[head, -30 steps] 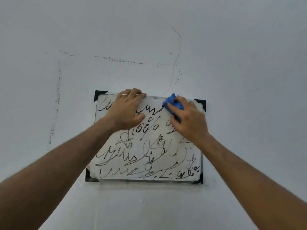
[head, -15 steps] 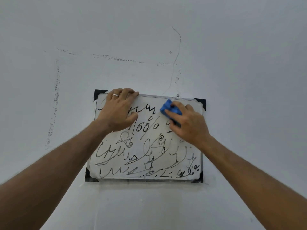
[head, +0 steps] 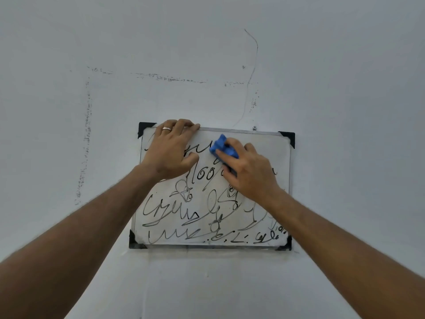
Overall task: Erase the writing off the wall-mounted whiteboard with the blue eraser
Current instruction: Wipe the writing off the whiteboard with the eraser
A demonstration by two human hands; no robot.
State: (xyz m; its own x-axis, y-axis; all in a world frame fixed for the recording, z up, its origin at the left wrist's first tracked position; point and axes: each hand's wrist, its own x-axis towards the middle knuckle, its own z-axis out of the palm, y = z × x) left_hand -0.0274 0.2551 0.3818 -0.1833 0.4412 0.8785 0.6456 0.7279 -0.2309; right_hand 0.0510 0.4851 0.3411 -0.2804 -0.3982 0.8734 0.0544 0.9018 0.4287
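My right hand [head: 250,171] grips the blue eraser [head: 222,147] against the whiteboard [head: 271,148] near its top edge; my left hand [head: 172,149] curls over that edge, steadying. I'd press flat and sweep overlapping rows toward the bottom edge.

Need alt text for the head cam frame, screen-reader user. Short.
A person's right hand presses a blue eraser against the upper middle of a small whiteboard on a pale wall, while the left hand grips the board's top edge. Black scribbles cover most of the board; the top right area is wiped clean.
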